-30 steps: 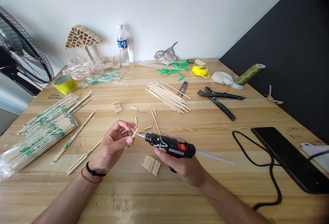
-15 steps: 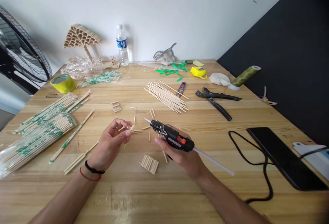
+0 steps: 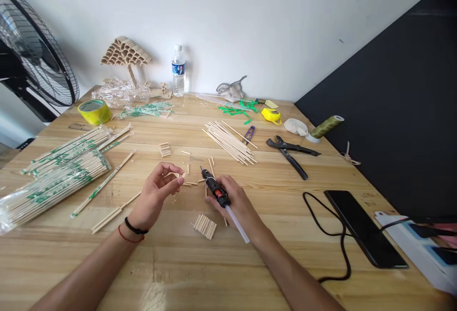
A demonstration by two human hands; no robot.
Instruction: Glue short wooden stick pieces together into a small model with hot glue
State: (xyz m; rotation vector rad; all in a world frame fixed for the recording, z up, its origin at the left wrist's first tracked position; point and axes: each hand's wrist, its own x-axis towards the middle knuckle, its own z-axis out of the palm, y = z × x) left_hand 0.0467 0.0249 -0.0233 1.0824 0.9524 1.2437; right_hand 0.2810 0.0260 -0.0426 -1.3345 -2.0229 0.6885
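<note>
My left hand [image 3: 153, 192] pinches a few short pieces of wooden stick [image 3: 182, 175] between thumb and forefinger. In my right hand [image 3: 238, 204] is a black hot glue gun [image 3: 214, 187], its nozzle pointing away from me and a clear glue stick [image 3: 237, 223] jutting from its back. The nozzle is apart from the held pieces. Loose cut stick pieces [image 3: 192, 184] lie on the table between the hands. A small panel of short sticks [image 3: 204, 226] rests nearer to me, and another small panel [image 3: 164, 149] lies farther off.
Long bare sticks [image 3: 228, 143] are piled ahead, beside purple snips [image 3: 249, 135] and black pliers [image 3: 291, 151]. Wrapped chopsticks [image 3: 67, 182] cover the left. A phone [image 3: 364, 227] with a cable lies right. At the back stand a stick-built tree model [image 3: 125, 54] and a water bottle [image 3: 178, 70].
My right hand has swung the glue gun so that it points more straight ahead, its back end drawn left. My left hand keeps its pinch. The whole view has shifted slightly.
</note>
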